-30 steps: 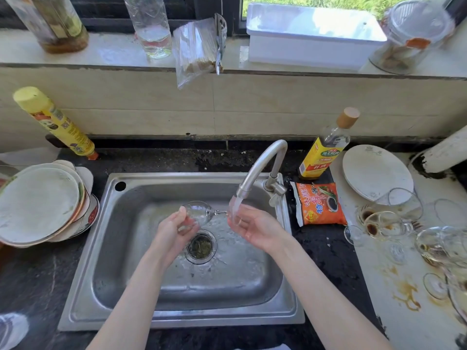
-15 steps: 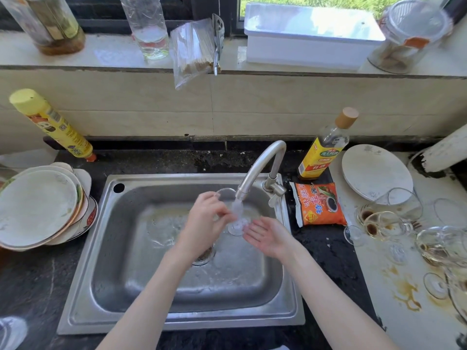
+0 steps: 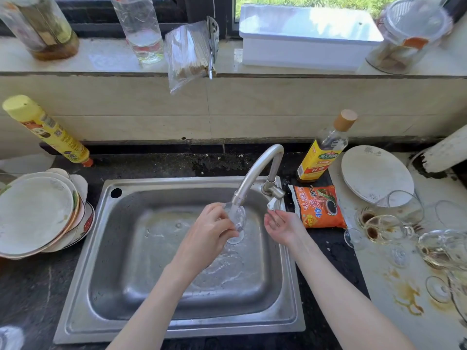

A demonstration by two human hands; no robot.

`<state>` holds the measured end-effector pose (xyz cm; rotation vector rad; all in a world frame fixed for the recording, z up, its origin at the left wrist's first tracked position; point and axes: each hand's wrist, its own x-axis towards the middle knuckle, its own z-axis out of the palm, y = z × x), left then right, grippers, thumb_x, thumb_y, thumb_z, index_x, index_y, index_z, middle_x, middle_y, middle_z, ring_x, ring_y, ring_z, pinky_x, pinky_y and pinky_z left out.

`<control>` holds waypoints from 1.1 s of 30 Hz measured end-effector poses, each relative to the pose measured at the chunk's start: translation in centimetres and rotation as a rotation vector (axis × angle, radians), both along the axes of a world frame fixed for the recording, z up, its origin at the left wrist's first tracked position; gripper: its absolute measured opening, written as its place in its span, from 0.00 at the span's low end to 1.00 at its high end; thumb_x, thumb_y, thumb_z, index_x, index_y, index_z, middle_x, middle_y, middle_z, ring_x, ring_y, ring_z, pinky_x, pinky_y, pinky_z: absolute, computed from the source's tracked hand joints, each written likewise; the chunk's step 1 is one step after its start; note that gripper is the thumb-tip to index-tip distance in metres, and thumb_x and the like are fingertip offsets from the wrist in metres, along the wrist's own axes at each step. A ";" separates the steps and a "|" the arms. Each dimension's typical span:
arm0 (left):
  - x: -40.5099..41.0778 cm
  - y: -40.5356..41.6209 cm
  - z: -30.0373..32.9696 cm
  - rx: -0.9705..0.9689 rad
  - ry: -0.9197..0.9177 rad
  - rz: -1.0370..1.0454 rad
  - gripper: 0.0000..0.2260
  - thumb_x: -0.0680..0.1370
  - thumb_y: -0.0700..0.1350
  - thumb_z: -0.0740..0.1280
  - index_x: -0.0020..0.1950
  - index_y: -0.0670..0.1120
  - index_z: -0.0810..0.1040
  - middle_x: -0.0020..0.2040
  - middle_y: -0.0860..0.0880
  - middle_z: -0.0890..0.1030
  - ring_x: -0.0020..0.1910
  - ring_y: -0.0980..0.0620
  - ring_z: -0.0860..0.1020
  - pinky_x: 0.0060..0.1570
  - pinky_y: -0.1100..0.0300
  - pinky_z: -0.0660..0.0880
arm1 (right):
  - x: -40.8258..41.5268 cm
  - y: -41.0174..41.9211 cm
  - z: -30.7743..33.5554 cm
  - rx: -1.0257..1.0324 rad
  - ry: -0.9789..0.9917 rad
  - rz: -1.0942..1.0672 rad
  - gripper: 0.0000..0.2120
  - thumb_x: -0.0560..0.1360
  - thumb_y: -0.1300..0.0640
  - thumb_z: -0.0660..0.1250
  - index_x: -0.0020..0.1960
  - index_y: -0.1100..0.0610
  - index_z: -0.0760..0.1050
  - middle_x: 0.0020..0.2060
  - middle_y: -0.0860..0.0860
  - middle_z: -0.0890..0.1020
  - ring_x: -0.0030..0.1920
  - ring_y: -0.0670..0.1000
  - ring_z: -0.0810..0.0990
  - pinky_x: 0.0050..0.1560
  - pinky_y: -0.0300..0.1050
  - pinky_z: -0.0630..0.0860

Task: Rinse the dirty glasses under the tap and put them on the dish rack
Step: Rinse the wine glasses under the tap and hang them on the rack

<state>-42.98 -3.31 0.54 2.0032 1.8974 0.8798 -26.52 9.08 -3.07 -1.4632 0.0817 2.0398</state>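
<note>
My left hand [image 3: 207,231] grips a clear stemmed glass [image 3: 237,218] right under the spout of the curved steel tap [image 3: 255,173]. Water runs over the glass into the steel sink [image 3: 141,248]. Its foot points down toward the basin. My right hand [image 3: 283,226] is open, palm up, beside the glass and just below the tap's handle [image 3: 274,204], not touching the glass. Several dirty glasses [image 3: 384,223] with brown dregs lie on the stained counter at the right.
A stack of plates [image 3: 38,213] sits left of the sink, a yellow bottle [image 3: 48,130] behind it. An orange packet [image 3: 318,205], a sauce bottle [image 3: 323,152] and a white plate [image 3: 374,173] lie right of the tap. Jars and a white box [image 3: 305,39] line the windowsill.
My left hand has brought the glass from the sink's middle up under the spout. My right hand has let go of it and moved right, toward the tap handle.
</note>
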 end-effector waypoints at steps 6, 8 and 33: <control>0.1 -0.2 -0.1 -0.008 -0.014 0.014 0.10 0.72 0.49 0.68 0.35 0.43 0.79 0.42 0.48 0.75 0.52 0.50 0.74 0.45 0.60 0.70 | 1.5 1.4 2.1 0.011 0.080 -0.104 0.19 0.81 0.66 0.52 0.71 0.66 0.61 0.66 0.62 0.72 0.64 0.57 0.73 0.59 0.42 0.72; 0.2 -0.2 0.1 -0.020 -0.016 0.023 0.07 0.72 0.45 0.70 0.36 0.43 0.79 0.43 0.48 0.74 0.50 0.49 0.75 0.42 0.60 0.71 | 2.3 2.0 2.7 0.021 0.132 -0.144 0.20 0.81 0.63 0.52 0.73 0.64 0.59 0.65 0.63 0.72 0.60 0.59 0.76 0.52 0.43 0.75; 2.3 -2.3 1.6 -0.022 -0.441 0.301 0.09 0.69 0.36 0.74 0.33 0.48 0.79 0.60 0.46 0.74 0.57 0.52 0.74 0.56 0.79 0.62 | -0.5 -9.3 1.4 -0.132 0.383 0.225 0.23 0.76 0.55 0.67 0.63 0.69 0.68 0.51 0.64 0.80 0.49 0.59 0.80 0.39 0.48 0.82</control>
